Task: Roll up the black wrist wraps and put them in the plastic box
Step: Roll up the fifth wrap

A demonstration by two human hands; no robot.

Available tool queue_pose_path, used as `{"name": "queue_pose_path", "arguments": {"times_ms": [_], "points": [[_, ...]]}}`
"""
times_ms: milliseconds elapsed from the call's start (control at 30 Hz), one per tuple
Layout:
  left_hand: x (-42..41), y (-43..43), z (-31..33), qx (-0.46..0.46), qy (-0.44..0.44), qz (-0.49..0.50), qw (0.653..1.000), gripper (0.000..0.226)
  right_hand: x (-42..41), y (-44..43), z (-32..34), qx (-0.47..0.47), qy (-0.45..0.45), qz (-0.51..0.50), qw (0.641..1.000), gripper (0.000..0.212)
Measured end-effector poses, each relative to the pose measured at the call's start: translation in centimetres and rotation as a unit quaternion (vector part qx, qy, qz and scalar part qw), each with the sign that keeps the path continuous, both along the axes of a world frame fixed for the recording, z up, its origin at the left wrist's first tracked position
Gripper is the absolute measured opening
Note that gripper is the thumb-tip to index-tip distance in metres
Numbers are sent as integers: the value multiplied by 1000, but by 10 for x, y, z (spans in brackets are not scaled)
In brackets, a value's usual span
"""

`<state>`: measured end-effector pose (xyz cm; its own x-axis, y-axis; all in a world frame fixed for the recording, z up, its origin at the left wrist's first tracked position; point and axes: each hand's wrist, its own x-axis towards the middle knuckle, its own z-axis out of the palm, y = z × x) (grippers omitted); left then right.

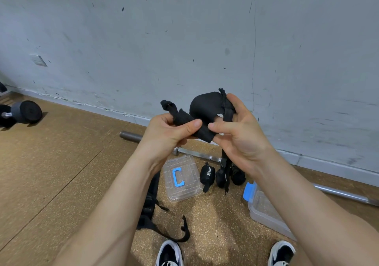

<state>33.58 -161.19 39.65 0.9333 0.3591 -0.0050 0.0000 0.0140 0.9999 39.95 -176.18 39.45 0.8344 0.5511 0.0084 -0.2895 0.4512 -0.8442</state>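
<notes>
One black wrist wrap point(203, 107) is up in mid-air in front of us. Our left hand point(166, 132) pinches the strap end. Our right hand point(242, 138) grips the wider pad end, and the tail hangs down. The plastic box point(262, 214) sits open on the floor under our right forearm, with its lid point(184, 191) lying to the left. Rolled wraps point(208, 175) lie between them, and an unrolled wrap point(150, 202) lies beside the lid.
</notes>
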Motion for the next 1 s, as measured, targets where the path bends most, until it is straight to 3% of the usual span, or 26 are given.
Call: {"name": "queue_pose_path", "arguments": {"times_ms": [300,400,533,733,1000], "points": [[3,1,-4,-10,-29,-9,1000,21,-6,7,-6,-58,-76,3,995,90],[1,7,-5,-21,-27,-53,998,20,-4,7,-4,-55,-54,-4,997,87],[-4,21,-5,-47,-53,-176,982,46,-1,2,1,-20,-4,8,1000,85],[-2,18,-7,-2,-43,-95,995,27,-2,2,3,-3,22,31,999,62],[-1,14,-7,27,-37,-73,996,45,1,1,-1,-40,3,14,999,84]]}}
